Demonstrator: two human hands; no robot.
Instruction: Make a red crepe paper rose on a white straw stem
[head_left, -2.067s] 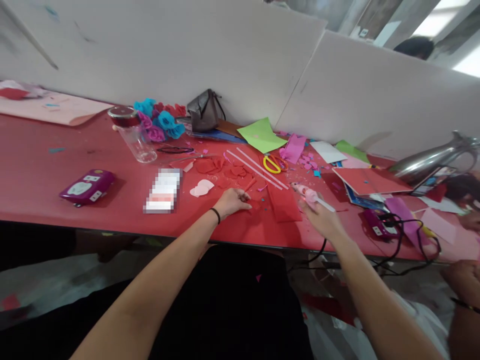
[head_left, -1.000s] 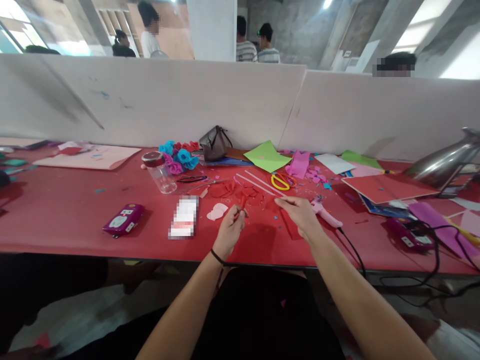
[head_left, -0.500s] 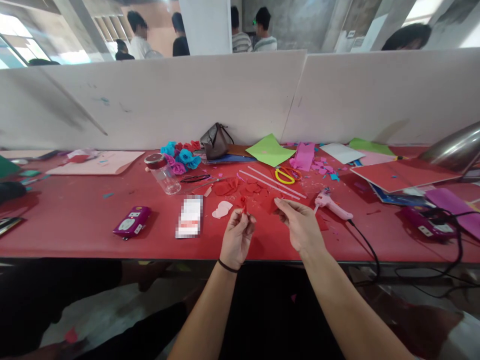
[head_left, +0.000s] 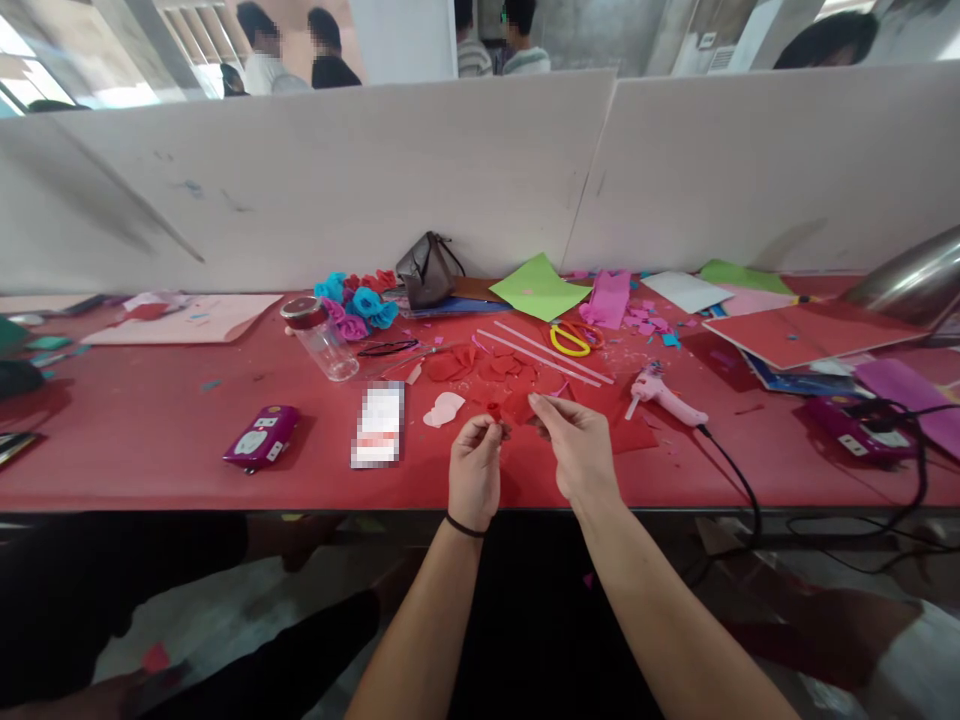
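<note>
My left hand [head_left: 475, 465] pinches a small rolled red paper piece [head_left: 493, 409] upright between thumb and fingers. Just to its right, my right hand [head_left: 579, 440] is closed on a thin red paper petal [head_left: 517, 406] by its edge. The two pieces are close together; whether they touch is hard to tell. Beyond my hands, loose red petals [head_left: 450, 362] lie on the red table [head_left: 172, 440]. Pale pink petals [head_left: 444, 409] rest left of my left hand. A pink glue gun [head_left: 667, 398] lies to the right of my right hand.
Yellow-handled scissors [head_left: 570, 340] and two pale strips [head_left: 544, 352] lie behind my hands. Leftward are a phone [head_left: 378, 425], a clear jar [head_left: 326, 345], paper flowers [head_left: 360, 305] and a purple power strip [head_left: 262, 438]. A black cord trails from the glue gun. People stand beyond the partition [head_left: 300, 190].
My right hand has moved left, bringing its red petal nearer the rolled piece. My left hand has turned slightly, and the roll's top now faces the camera more. The view has shifted a little.
</note>
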